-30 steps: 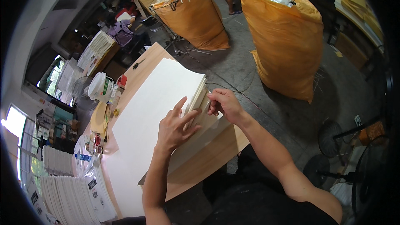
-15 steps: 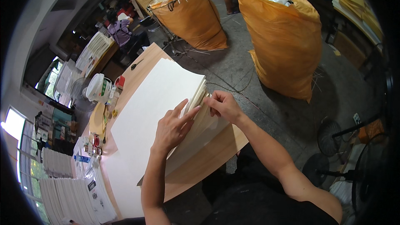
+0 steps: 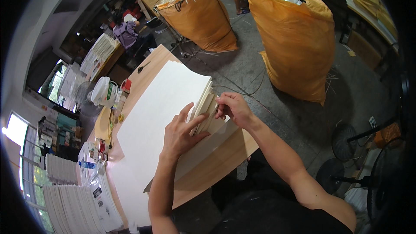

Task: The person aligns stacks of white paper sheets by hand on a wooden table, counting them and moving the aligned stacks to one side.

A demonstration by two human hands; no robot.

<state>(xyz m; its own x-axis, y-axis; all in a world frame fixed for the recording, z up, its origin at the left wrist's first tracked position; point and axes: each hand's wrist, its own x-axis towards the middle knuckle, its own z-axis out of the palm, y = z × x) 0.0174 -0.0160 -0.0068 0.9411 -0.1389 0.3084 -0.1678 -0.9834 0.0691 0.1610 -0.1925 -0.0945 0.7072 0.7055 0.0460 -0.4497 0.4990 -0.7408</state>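
A big white sheet of paper (image 3: 147, 104) covers much of the wooden table, on top of further sheets. Along its right side lies a layered bundle of cream paper strips or folded edges (image 3: 203, 108). My left hand (image 3: 182, 130) rests over that bundle with its fingers spread and its thumb held apart. Just right of the bundle's edge, my right hand (image 3: 232, 109) has its fingers drawn together in a pinch. Whatever sits between those fingertips is too small to make out.
Scissors (image 3: 143, 67), a white bucket (image 3: 104, 92) and tape rolls (image 3: 102, 147) are along the table's far left side. Paper stacks (image 3: 71, 208) stand at lower left. Two large orange sacks (image 3: 292, 45) (image 3: 199, 19) stand on the floor beyond. A seated person (image 3: 126, 34) is farther back.
My right hand has shifted slightly down, and its fingers have drawn a little away from the bundle. My left thumb and fingers are spread farther apart over the layered edges.
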